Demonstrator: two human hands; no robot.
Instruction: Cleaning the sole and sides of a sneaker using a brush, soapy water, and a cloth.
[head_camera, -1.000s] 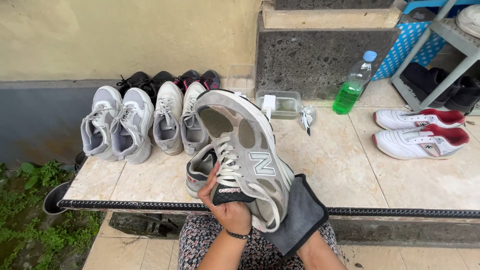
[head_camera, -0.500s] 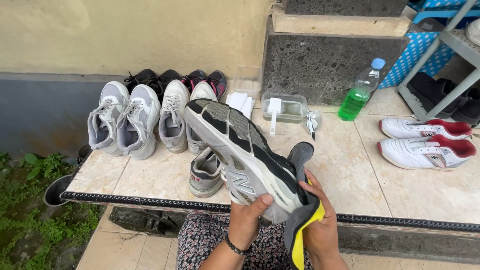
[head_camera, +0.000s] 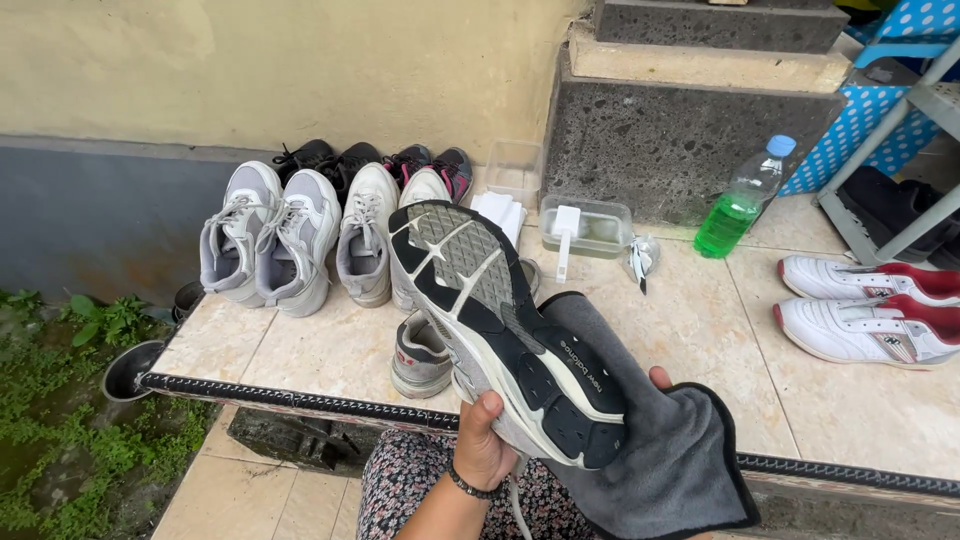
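Left hand (head_camera: 483, 447): bare, forearm unsleeved; a dark beaded bracelet (head_camera: 470, 489) circles the wrist. Right hand (head_camera: 661, 379): only a fingertip shows. Lap: dark fabric with small pale floral print (head_camera: 400, 490), possibly a skirt.

Open tile on the right of the tabletop (head_camera: 700, 330), crowding at the back and left.

Bare tile runs between the grey cloth (head_camera: 660, 450) and the white-and-red sneakers (head_camera: 865, 305). Behind it stand the clear container with a brush (head_camera: 585, 228) and the green bottle (head_camera: 740, 200). A row of grey and white sneakers (head_camera: 300, 235) fills the back left, and a single grey sneaker (head_camera: 422, 360) sits just beyond the upturned sneaker (head_camera: 500, 320).
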